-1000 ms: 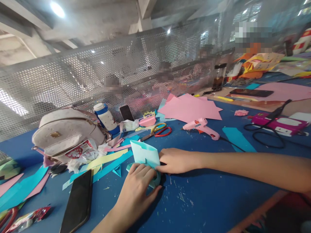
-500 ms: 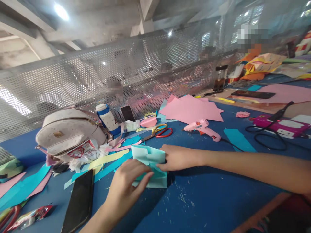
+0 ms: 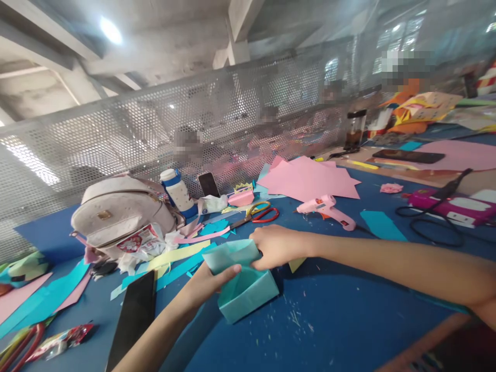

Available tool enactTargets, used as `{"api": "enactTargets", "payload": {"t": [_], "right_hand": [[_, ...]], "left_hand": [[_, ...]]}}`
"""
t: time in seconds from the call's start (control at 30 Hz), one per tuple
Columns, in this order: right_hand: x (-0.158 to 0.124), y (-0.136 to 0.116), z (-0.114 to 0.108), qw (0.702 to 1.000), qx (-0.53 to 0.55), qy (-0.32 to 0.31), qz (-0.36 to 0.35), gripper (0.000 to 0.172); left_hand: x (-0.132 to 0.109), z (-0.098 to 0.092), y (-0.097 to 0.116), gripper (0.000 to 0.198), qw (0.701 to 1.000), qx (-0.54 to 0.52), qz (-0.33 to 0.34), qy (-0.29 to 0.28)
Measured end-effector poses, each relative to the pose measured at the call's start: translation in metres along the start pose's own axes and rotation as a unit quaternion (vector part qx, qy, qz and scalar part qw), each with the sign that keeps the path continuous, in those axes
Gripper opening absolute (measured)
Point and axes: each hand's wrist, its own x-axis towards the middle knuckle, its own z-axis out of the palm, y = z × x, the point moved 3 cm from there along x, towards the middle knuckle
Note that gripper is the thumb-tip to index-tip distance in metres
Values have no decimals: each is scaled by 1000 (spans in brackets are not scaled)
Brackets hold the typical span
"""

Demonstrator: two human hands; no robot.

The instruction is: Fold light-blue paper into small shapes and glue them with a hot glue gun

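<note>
From my station I see the left hand (image 3: 209, 282) grasping the turquoise paper box (image 3: 251, 300) by its left side and the right hand (image 3: 276, 246) gripping its upper right edge, over the blue table (image 3: 333, 325).

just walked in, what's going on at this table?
A person is holding a folded light-teal paper box with both bare hands at a blue table. The left hand grips its left side, thumb towards the camera; the right hand holds its far right part. The box's near section is open. A pink glue gun and scissors lie beyond the hands, neither being held.
</note>
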Motion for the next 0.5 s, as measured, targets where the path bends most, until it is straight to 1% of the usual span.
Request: {"api": "enactTargets", "payload": {"t": [0.03, 0.1, 0.17, 0.23, 0.33, 0.5], "right_hand": [[3, 2, 1, 1000, 1, -1, -3, 18], [6, 6, 5, 1000, 12, -6, -4, 19], [7, 8, 10, 999, 44, -15, -14, 20], [7, 9, 14, 995, 91, -17, -44, 19], [5, 7, 16, 986, 146, -8, -78, 17], [5, 6, 15, 985, 156, 3, -78, 21]], "left_hand": [[0, 1, 0, 52, 1000, 9, 6, -1], [1, 2, 0, 54, 999, 16, 46, 1], [4, 1, -1, 55, 997, 11, 78, 21], [7, 1, -5, 54, 996, 7, 75, 47], [9, 2, -5, 52, 996, -2, 66, 62], [6, 1, 2, 52, 994, -11, 68, 91]]}}
